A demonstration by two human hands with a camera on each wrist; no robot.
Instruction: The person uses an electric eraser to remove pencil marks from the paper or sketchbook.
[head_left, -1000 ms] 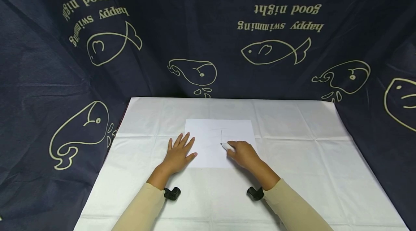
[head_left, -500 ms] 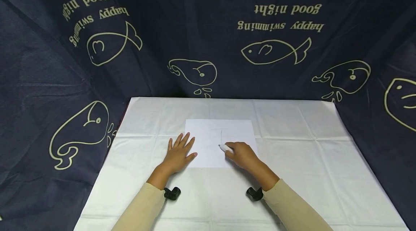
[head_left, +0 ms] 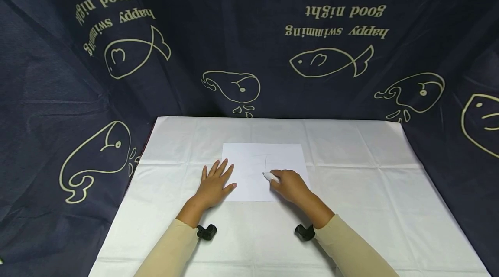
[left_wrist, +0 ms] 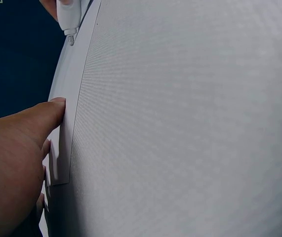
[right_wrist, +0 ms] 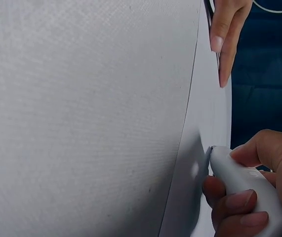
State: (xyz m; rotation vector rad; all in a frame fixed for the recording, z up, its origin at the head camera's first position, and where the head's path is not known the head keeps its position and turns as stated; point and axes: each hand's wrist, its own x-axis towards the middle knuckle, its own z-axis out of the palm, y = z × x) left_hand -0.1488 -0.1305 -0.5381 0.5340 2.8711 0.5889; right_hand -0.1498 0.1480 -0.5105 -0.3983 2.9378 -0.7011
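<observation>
A sheet of white paper (head_left: 249, 156) lies on the white-covered table, with a faint vertical line (head_left: 266, 163) and a fainter stroke across its top. My left hand (head_left: 213, 185) rests with spread fingers over the paper's left edge; its thumb (left_wrist: 52, 116) lies on the sheet in the left wrist view. Over the paper's right half, my right hand (head_left: 291, 186) grips a thick white pen (right_wrist: 247, 185), fingers curled round its body. The pen's narrow tip (left_wrist: 71, 40) points left, close to the sheet and just below the vertical line.
White cloth with fold creases covers the table (head_left: 351, 207). Behind and beside it hangs a dark blue curtain (head_left: 269, 17) printed with fish, whales and upside-down lettering. Small black cameras (head_left: 207, 232) sit at both wrists, beside the beige sleeves (head_left: 167, 249).
My right hand has shifted slightly left with the pen, its tip moving down and left from the vertical line. Over the last half second it barely moves. The left hand stays put.
</observation>
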